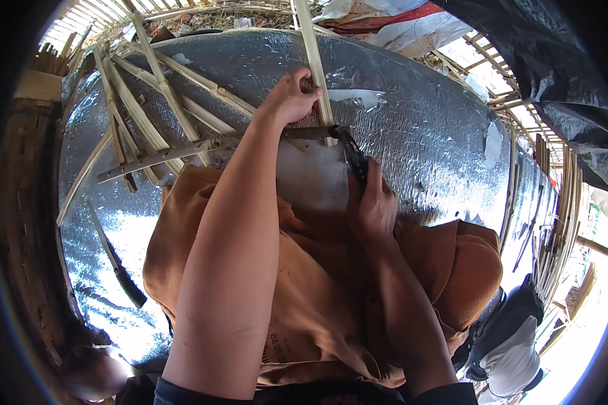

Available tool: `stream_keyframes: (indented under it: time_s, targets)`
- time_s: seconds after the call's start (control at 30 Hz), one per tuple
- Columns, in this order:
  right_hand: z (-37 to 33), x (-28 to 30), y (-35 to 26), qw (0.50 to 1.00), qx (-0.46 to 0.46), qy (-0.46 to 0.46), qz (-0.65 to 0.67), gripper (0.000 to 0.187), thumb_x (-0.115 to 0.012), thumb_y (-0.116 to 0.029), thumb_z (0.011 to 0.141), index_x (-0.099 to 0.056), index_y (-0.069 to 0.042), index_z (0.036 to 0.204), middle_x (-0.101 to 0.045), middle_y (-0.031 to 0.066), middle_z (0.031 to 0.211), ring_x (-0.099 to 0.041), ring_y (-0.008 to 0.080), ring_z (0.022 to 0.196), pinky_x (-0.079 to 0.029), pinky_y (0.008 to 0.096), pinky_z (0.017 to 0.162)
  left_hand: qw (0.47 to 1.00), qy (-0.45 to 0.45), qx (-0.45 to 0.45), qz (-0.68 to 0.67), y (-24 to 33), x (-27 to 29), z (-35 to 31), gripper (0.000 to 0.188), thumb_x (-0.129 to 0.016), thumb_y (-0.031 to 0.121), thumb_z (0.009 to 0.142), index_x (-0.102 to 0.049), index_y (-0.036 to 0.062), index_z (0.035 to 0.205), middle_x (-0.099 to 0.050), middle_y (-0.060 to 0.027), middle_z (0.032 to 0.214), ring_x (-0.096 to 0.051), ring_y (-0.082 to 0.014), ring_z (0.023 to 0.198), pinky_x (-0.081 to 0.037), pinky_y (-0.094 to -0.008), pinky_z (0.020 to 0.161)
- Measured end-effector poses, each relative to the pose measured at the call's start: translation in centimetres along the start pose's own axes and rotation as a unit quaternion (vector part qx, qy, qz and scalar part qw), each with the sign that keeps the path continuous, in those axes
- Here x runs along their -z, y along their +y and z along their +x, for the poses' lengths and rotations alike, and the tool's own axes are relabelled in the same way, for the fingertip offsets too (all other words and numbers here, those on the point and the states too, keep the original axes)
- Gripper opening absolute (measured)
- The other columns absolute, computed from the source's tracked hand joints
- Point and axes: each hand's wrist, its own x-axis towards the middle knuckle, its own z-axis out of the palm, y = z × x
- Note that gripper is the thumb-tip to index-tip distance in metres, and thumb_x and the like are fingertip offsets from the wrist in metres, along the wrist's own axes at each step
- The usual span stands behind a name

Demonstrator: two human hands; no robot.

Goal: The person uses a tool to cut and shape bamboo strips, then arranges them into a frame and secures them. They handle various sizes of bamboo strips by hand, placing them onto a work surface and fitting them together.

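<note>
My left hand [290, 100] is closed round a long pale bamboo strip [311, 44], which runs from the far edge down towards my lap. In my right hand [376, 208] is a black-handled cutting tool [357, 162], its handle dotted with rivets. A narrow dark blade [307, 133] stands at an angle to that handle and lies across the strip's near end, just below my left hand. My left forearm hides part of the blade's line, so its full length cannot be seen. Brown cloth [317, 263] covers my lap under both forearms.
Several split bamboo strips [142, 118] lie crossed at the far left on a silvery sheet [425, 115]. A long knife [115, 256] with a dark handle rests to my left. Bamboo poles [567, 202] stand at the right, under black plastic sheeting [547, 54].
</note>
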Motion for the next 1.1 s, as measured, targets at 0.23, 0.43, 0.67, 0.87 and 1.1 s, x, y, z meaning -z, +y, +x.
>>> stream_keyframes:
  time_s: [0.23,0.43,0.67,0.87,1.1]
  targets:
    - [-0.1,-0.3,-0.1,0.999,0.013,0.029,0.017,0.036,-0.063,-0.019,0.095,-0.049,-0.001,0.123,-0.069,0.0257,0.09,-0.069,0.0459,0.075,-0.054,0.0532,0.059,1.0,-0.008,0.031,0.0,0.5,0.5,0.7,0.051,-0.071,0.028,0.093,-0.053,0.0027,0.133,-0.071,-0.009,0.093,-0.063,-0.0146,0.07,-0.051,-0.0331,0.064]
    - [0.7,0.0,0.5,0.997,-0.069,-0.034,-0.016,0.024,-0.062,-0.015,0.094,-0.053,-0.003,0.112,-0.067,0.0243,0.074,-0.066,0.0471,0.066,-0.052,0.0545,0.054,0.994,-0.045,0.076,-0.067,1.6,0.4,-0.5,0.05,-0.07,0.029,0.094,-0.054,0.003,0.134,-0.07,-0.0099,0.098,-0.063,-0.0146,0.075,-0.051,-0.0329,0.067]
    - [0.3,0.1,-0.4,0.999,0.021,0.026,0.007,0.027,-0.064,-0.014,0.093,-0.053,-0.002,0.115,-0.066,0.024,0.074,-0.066,0.0457,0.065,-0.051,0.0536,0.052,0.995,-0.049,0.078,-0.037,1.0,1.0,-0.2,0.046,-0.07,0.029,0.095,-0.056,0.0063,0.132,-0.068,-0.0097,0.104,-0.063,-0.0159,0.083,-0.051,-0.0331,0.07]
    - [1.0,1.7,-1.1,0.998,-0.006,-0.044,-0.047,0.03,-0.065,-0.012,0.093,-0.053,0.0,0.117,-0.068,0.0239,0.086,-0.068,0.0432,0.069,-0.053,0.0497,0.053,0.988,-0.074,0.104,-0.081,1.3,0.8,-0.2,0.045,-0.07,0.029,0.094,-0.056,0.0081,0.131,-0.067,-0.0085,0.101,-0.062,-0.0151,0.081,-0.051,-0.033,0.069]
    - [1.1,1.9,-1.0,0.999,-0.022,-0.032,-0.035,0.031,-0.065,-0.012,0.093,-0.052,0.001,0.118,-0.068,0.0253,0.085,-0.069,0.0441,0.071,-0.054,0.0492,0.055,0.984,-0.083,0.097,-0.127,1.2,0.7,0.1,0.035,-0.07,0.027,0.094,-0.062,0.0089,0.123,-0.067,-0.0053,0.097,-0.059,-0.0124,0.075,-0.049,-0.0315,0.064]
